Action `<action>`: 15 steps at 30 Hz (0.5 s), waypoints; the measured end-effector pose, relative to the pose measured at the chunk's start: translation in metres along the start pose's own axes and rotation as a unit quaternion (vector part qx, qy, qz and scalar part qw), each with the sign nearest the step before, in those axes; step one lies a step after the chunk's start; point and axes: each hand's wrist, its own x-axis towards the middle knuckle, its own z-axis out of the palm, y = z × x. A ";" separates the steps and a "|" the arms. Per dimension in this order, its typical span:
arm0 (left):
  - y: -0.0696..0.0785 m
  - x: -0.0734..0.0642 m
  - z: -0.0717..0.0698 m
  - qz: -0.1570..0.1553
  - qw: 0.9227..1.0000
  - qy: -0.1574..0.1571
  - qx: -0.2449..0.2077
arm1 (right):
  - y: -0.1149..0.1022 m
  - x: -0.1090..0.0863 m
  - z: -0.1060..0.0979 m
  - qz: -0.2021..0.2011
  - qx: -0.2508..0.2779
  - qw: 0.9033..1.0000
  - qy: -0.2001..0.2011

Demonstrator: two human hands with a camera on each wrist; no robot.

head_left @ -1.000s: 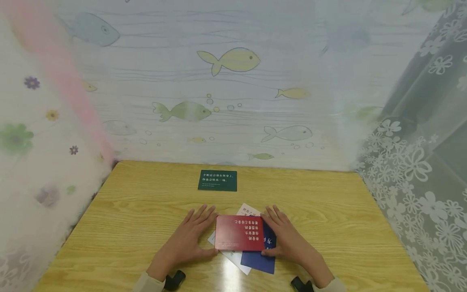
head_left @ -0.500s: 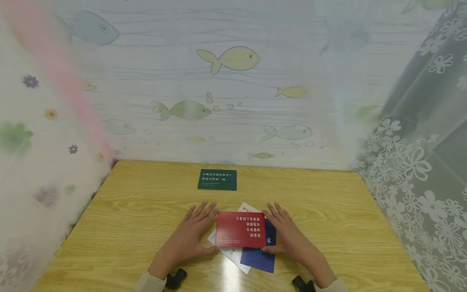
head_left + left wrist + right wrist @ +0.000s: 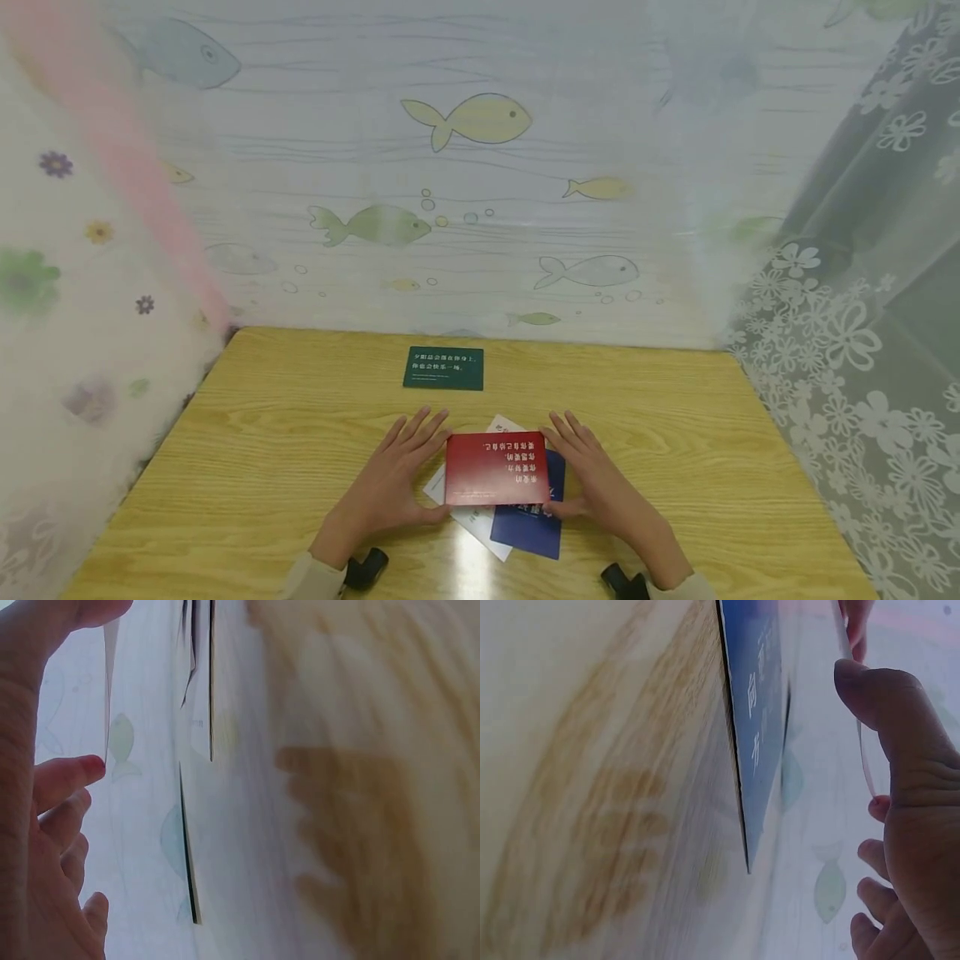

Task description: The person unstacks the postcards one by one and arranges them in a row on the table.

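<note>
A red card (image 3: 495, 469) with white lettering, upside down in the head view, is stretched between both hands. My left hand (image 3: 393, 483) pinches its left edge, thumb at the near corner and index fingertip at the far one. On the opposite edge, my right hand (image 3: 600, 483) grips the same way. The wrist views show the red card (image 3: 109, 690) raised off the table, apart from the cards below. Under it lie a blue card (image 3: 527, 531) and, partly covered, white cards (image 3: 480, 533). The other fingers of each hand spread forward, away from the card.
A green card (image 3: 443, 368) with white lettering lies flat farther back on the wooden table (image 3: 300, 400). Fish-patterned fabric (image 3: 480, 250) hangs behind the table, with floral curtains (image 3: 847, 333) at the sides. Dark wrist cameras (image 3: 366, 569) sit on both wrists.
Both hands have moved the red card slightly forward and a little to the right, uncovering more of the blue card's near part. The grip stays the same.
</note>
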 end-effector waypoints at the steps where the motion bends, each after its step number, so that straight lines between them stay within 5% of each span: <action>1: 0.000 0.000 0.000 0.000 1.000 0.000 0.000 | 0.001 0.000 0.000 -0.003 0.001 1.000 0.003; 15: 0.002 0.009 0.004 0.000 1.000 -0.011 -0.002 | 0.010 -0.001 -0.001 0.008 0.007 1.000 0.009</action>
